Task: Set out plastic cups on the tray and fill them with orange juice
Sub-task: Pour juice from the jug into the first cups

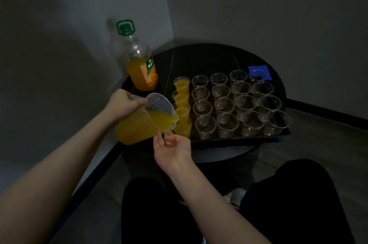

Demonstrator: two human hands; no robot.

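Currently left hand [123,104] grips tilted jug [145,122]; right hand [172,148] spread beneath. Overtilting could overflow nearest cup [183,127] onto tray [239,140].

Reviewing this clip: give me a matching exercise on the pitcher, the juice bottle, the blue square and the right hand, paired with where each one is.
Things:
1. pitcher
2. juice bottle
3. blue square
4. right hand

Places:
A. far right of the table, behind the cups
B. open, palm up, under the spout
C. standing capped at the table's left, by the wall
D. tilted in the left hand over the nearest left cup

Pairs: 1-D, 2-C, 3-A, 4-B
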